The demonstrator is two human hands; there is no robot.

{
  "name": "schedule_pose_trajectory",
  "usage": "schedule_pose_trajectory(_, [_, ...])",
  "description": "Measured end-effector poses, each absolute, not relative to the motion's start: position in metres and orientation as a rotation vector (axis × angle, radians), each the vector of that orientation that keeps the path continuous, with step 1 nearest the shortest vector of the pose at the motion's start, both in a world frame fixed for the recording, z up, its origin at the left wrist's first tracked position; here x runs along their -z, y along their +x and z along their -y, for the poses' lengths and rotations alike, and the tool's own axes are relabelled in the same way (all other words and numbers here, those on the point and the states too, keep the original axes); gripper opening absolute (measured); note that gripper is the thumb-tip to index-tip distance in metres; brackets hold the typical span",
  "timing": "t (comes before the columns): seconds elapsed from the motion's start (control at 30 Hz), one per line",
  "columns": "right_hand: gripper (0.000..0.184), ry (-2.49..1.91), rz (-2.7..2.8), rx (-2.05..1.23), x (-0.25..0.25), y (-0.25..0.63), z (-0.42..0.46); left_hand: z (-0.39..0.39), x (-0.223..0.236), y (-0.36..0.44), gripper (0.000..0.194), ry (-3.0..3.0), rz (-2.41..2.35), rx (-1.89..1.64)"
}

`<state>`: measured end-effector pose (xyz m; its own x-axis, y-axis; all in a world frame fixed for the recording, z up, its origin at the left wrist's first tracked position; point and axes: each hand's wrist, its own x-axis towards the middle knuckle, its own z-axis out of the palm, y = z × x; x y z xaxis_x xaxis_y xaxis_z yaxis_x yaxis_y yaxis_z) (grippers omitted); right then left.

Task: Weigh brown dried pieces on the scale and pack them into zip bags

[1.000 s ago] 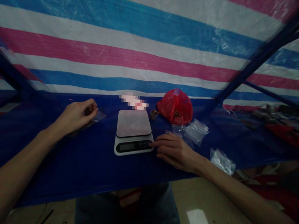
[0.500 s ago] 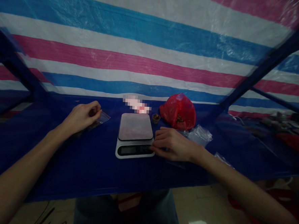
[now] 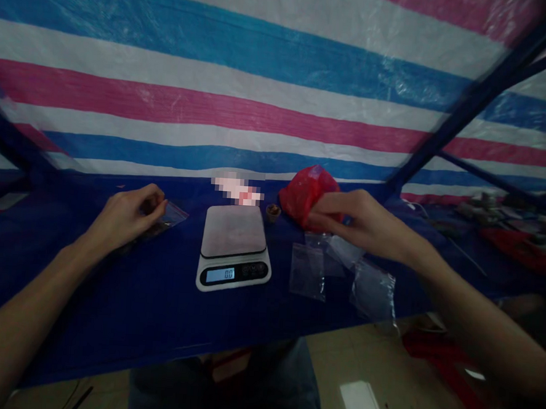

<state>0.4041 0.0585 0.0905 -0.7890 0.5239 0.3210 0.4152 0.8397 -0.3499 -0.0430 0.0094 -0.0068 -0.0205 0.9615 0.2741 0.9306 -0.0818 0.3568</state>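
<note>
Fingers of the left hand [image 3: 126, 217] are curling shut on a small clear bag [image 3: 170, 215] lying flat on the blue table cover [image 3: 133, 294], left of the kitchen scale [image 3: 233, 248]. Right hand [image 3: 362, 225] is hovering loosely open at the red plastic bag [image 3: 304, 194], gripping nothing visible, above several empty clear bags [image 3: 308, 271] lying just right of the scale, whose display is glowing.

Left hand [image 3: 126, 217] curled, resting; right hand [image 3: 359, 225] raised, fingers pinched.
</note>
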Motion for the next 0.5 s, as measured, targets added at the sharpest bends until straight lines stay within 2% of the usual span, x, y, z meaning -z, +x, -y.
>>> schedule_pose_trajectory(0.03, [0.026,-0.809,2.623,-0.309,-0.084,0.425,-0.044,-0.011,0.007,-0.044,0.022,2.153,-2.098,-0.693])
schedule_pose_trajectory(0.17, [0.03,-1.242,2.451,-0.029,-0.027,0.494,0.028,-0.015,0.007,-0.047,0.025,2.176,-2.144,-0.671])
schedule_pose_trajectory(0.3, [0.031,-1.322,2.438,0.104,0.024,0.515,0.064,-0.015,0.007,-0.045,0.024,2.189,-2.119,-0.67])
schedule_pose_trajectory(0.4, [0.03,-1.329,2.437,0.104,0.03,0.504,0.056,-0.014,0.007,-0.042,0.021,2.204,-2.065,-0.672])
schedule_pose_trajectory(0.5, [0.029,-1.294,2.463,0.024,0.012,0.484,0.03,-0.013,0.009,-0.04,0.02,2.213,-2.016,-0.687])
